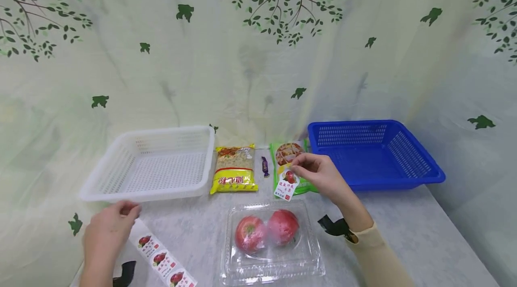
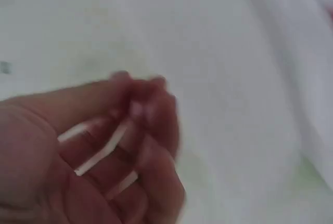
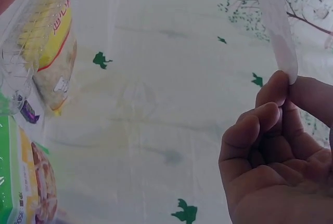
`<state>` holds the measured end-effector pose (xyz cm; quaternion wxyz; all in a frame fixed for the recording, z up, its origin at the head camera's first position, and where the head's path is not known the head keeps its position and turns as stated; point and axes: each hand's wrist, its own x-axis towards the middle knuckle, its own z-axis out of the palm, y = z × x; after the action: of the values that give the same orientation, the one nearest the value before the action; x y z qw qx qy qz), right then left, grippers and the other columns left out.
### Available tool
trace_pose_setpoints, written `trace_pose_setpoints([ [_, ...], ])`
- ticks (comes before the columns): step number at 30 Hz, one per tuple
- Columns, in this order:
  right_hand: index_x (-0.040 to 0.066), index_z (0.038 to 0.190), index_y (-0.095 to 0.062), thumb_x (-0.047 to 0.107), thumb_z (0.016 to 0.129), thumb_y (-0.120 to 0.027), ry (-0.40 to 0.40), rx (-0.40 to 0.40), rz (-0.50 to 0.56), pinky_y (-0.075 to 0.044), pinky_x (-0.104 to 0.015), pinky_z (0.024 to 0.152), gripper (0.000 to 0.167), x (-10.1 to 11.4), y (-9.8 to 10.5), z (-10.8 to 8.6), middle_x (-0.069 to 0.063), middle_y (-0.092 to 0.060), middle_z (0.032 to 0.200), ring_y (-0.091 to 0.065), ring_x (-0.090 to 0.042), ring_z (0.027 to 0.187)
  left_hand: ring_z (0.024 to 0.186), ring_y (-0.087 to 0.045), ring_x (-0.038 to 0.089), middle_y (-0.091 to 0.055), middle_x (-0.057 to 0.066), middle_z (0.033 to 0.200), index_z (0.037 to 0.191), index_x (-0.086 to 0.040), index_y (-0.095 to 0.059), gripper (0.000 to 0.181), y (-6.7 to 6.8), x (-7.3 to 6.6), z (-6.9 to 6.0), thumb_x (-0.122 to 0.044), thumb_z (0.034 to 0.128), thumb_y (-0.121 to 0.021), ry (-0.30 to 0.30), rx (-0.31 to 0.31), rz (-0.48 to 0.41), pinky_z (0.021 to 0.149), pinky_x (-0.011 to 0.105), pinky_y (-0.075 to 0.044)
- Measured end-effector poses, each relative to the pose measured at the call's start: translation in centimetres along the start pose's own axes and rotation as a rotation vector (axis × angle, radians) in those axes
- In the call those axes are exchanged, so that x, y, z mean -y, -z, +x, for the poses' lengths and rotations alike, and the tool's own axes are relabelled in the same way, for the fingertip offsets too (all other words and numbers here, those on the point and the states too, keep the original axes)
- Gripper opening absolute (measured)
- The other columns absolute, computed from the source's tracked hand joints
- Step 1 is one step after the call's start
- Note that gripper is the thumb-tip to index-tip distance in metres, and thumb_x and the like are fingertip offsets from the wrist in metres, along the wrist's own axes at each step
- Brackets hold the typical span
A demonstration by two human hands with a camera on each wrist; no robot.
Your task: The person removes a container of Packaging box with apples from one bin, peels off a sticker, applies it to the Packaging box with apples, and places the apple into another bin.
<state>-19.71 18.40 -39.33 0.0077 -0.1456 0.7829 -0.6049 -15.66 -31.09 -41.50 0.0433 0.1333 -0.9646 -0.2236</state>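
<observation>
My right hand [image 1: 321, 172] pinches an apple-printed label [image 1: 287, 183] by its top edge, above the green food packet [image 1: 304, 188]. In the right wrist view that label [image 3: 281, 31] stands out from between thumb and fingertip. My left hand [image 1: 109, 226] is beside the upper end of a strip of similar labels [image 1: 159, 258]. Its fingers [image 2: 166, 120] bend toward the thumb in the blurred left wrist view. Whether they grip the strip cannot be told. Two red apples [image 1: 250, 233], apparently wrapped in clear film, sit in a clear plastic tray [image 1: 268, 271] between the hands.
A white basket [image 1: 206, 156] stands behind the left hand, and a blue basket [image 1: 412, 181] at the back right. Between them lie a yellow food packet [image 1: 233, 174] and a small purple-wrapped sweet [image 1: 265, 166]. A leaf-printed cloth [image 1: 258, 76] hangs behind the table.
</observation>
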Motion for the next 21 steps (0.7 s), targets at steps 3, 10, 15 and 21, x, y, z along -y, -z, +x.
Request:
trace_pose_setpoints([
  [3,0.004,0.109,-0.074,0.015,0.102,-0.072,-0.019,0.048,-0.014,-0.057,-0.023,0.073,0.014,-0.1,-0.2,0.3,-0.005,-0.073,0.102,-0.067,-0.016,0.086,0.082,-0.071,0.011,-0.081,0.007,0.101,0.117,-0.012,-0.077,0.025,-0.1,-5.8,-1.8,-0.031,0.1028,-0.071,-0.196,0.086,-0.259,0.064,0.026,-0.053],
  [10,0.003,0.107,-0.075,0.015,0.102,-0.071,-0.03,0.16,-0.022,-0.055,-0.023,0.071,0.013,-0.1,-0.7,0.7,-0.003,-0.072,0.101,-0.065,-0.016,0.084,0.084,-0.073,0.009,-0.081,0.005,0.1,0.111,-0.015,-0.08,0.014,-3.6,-15.4,-4.3,-0.02,0.0983,-0.076,-0.442,0.317,-0.639,0.068,0.028,-0.061],
  [15,0.004,0.105,-0.075,0.015,0.102,-0.071,-0.014,0.206,-0.028,-0.055,-0.024,0.072,0.012,0.2,-1.3,0.6,-0.003,-0.07,0.1,-0.065,-0.017,0.084,0.09,-0.074,0.009,-0.081,-0.003,0.108,0.112,-0.023,-0.08,0.015,-5.8,-18.8,-5.0,-0.022,0.0971,-0.078,-0.549,0.397,-0.645,0.079,0.028,-0.06],
  [21,0.004,0.104,-0.074,0.017,0.103,-0.07,0.017,0.258,-0.028,-0.055,-0.025,0.075,0.014,0.4,-1.8,0.5,-0.004,-0.069,0.097,-0.064,-0.017,0.083,0.088,-0.074,0.009,-0.08,-0.01,0.106,0.109,-0.028,-0.08,0.012,-7.1,-20.4,-5.6,-0.024,0.0982,-0.077,-0.631,0.446,-0.646,0.079,0.028,-0.06],
])
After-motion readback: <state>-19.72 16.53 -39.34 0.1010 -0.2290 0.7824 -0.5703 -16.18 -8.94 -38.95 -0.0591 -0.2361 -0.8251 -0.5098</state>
